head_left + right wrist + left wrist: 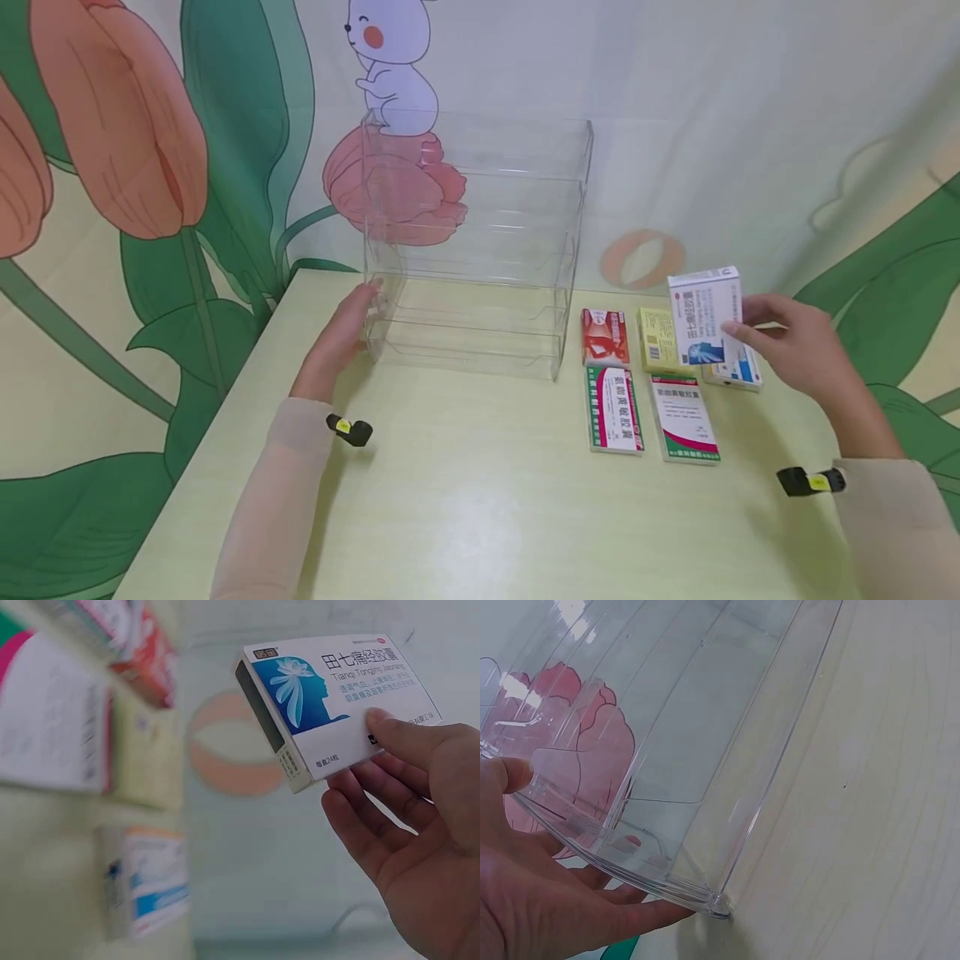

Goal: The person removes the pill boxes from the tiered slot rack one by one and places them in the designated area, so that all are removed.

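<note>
My right hand (806, 346) pinches a white and blue medicine box (705, 317) between thumb and fingers, lifted above the other boxes. In the right wrist view, a blue head and a white flower decorate the front of this box. On the other side, my left hand (341, 333) grips the left side panel of a clear plastic tiered rack (468, 361). The left wrist view shows the thumb (514, 774) over the panel's edge and the fingers along its outer face. No boxes show on the rack's tiers.
Right of the rack lie a red box (604, 337), a yellow box (656, 337) and a blue and white box (738, 371). Nearer are two green, white and magenta boxes, one left (615, 410) and one right (684, 418). A printed curtain (675, 125) hangs behind the table (465, 500).
</note>
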{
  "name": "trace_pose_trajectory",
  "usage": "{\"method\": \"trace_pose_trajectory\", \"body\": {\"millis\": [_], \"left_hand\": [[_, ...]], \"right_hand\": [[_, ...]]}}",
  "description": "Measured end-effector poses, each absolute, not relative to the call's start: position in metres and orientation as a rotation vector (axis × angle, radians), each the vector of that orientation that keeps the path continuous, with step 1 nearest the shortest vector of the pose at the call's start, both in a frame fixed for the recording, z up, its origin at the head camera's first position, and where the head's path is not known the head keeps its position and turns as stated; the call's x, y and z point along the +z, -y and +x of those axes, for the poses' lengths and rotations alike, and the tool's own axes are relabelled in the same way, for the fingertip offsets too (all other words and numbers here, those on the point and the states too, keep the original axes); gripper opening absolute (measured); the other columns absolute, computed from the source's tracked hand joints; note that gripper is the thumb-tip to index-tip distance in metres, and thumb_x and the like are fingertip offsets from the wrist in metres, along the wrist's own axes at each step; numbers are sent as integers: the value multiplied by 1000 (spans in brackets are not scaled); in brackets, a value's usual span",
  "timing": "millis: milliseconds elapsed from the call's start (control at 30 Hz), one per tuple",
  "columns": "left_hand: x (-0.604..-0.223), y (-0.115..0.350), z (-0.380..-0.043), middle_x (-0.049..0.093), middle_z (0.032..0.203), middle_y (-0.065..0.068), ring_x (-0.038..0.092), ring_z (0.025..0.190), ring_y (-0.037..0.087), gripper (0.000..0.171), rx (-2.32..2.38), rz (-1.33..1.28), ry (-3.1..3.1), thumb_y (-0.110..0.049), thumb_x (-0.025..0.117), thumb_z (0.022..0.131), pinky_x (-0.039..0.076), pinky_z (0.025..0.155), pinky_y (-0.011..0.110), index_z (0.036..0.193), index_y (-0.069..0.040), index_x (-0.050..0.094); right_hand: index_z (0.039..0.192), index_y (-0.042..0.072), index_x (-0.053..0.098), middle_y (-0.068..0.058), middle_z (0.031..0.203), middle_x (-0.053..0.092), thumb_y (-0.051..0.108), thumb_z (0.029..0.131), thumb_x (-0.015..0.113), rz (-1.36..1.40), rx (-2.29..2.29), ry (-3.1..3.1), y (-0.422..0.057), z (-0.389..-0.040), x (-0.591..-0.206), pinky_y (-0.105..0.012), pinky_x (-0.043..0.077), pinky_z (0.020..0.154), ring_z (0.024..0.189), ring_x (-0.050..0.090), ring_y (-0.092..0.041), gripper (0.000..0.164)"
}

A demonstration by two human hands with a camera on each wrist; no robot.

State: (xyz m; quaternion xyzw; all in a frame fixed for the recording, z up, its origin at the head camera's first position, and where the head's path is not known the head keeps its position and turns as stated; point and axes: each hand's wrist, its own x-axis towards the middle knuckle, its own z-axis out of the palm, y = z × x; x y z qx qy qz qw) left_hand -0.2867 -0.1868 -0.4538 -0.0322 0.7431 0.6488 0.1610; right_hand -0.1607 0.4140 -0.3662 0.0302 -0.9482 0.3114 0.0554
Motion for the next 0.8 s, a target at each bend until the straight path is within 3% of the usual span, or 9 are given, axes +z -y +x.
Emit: {"method": "trace_pose_trajectory", "body": {"millis": [333,567,633,800], "left_hand": [[-453,189,-285,18,173,10,17,159,37,76,1829,-89,-2137,-64,35,108,17,121,74,171,-28,13],[-452,189,-285,18,173,9,16,158,37,76,1829,-78,-2150,-66,36,107,17,121,74,171,-31,15],[-453,189,-285,18,173,9,16,158,37,76,1828,-80,-2150,-67,36,107,18,121,74,171,-31,14],[-455,190,-287,19,173,9,18,158,37,78,1831,-80,-2137,-68,37,106,19,121,73,171,-31,15]], "right_hand": [[140,-6,60,-29,126,66,40,107,65,-67,852,2989,-483,-115,-441,-17,45,66,112,60,-39,57],[143,-13,54,-34,129,65,42,107,65,-151,1053,3055,-500,-98,-468,-18,52,70,91,58,7,67],[144,-15,52,-35,131,64,44,107,63,-193,1100,3083,-504,-96,-473,-19,53,71,90,59,7,72],[143,-16,51,-30,124,68,50,107,59,-292,1047,3138,-510,-95,-479,-25,52,68,88,61,-6,76]]}}
